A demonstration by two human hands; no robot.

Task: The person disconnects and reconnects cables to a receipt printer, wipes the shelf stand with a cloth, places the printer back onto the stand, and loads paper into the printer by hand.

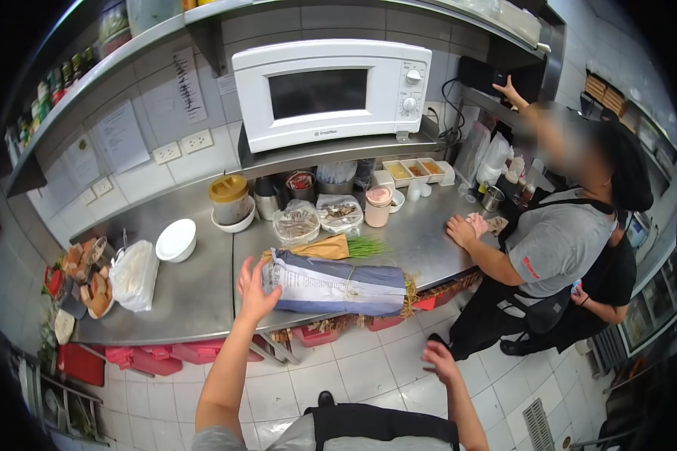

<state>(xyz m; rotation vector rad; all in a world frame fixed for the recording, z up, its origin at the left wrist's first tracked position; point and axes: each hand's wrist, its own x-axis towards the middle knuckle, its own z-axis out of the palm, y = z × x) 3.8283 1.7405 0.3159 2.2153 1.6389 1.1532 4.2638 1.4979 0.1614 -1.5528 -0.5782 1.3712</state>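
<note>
A long bundle (342, 286) wrapped in printed paper and tied with string lies along the counter's front edge, roots showing at its right end. My left hand (257, 289) is at the bundle's left end, fingers spread; whether it touches the paper is hard to tell. Over the floor, in front of the counter, my right hand (441, 362) hangs with nothing in it, fingers apart and slightly curled. Behind the bundle lies a brown paper wrap (320, 247) with green stalks (366, 246) sticking out to the right.
A white microwave (335, 94) sits on a shelf above the steel counter (195, 301). Bags and tubs line the wall. A white bowl (177, 240) and plastic bag (134, 275) lie left. A co-worker (564, 233) stands right, one hand on the counter; another person is behind.
</note>
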